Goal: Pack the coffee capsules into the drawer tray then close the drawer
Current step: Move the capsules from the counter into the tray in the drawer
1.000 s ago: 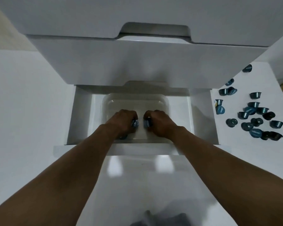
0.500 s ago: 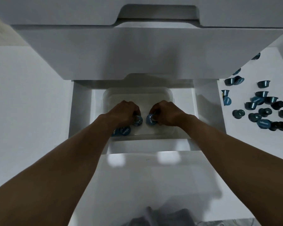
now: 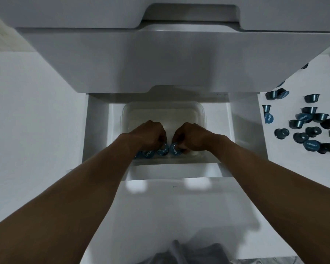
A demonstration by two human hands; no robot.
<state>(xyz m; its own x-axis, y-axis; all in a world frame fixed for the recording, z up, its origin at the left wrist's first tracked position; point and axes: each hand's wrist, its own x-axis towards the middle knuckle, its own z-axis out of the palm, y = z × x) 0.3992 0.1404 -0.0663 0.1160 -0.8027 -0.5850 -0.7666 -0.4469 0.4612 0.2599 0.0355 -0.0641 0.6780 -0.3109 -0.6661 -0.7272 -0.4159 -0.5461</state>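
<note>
A clear plastic tray [image 3: 199, 111] sits inside the open white drawer [image 3: 95, 130]. Both my hands reach into its near half. My left hand [image 3: 151, 133] is curled on a blue coffee capsule [image 3: 163, 149], foil lid up. My right hand [image 3: 191, 135] is curled on another capsule [image 3: 174, 149] right beside it. Two more capsules [image 3: 148, 154] stand in a row to the left, along the tray's near wall, partly hidden by my left wrist. Several loose capsules [image 3: 311, 128] lie scattered on the white surface at the right.
A higher drawer front [image 3: 170, 60] overhangs the back of the open drawer. Below the open one is the white top edge of a lower drawer [image 3: 170, 169]. Dark grey cloth [image 3: 189, 252] shows at the bottom edge.
Both hands have lowered their capsules toward the tray's near wall, beside the row at the left. The camera has tipped, so the scene sits slightly lower and closer.
</note>
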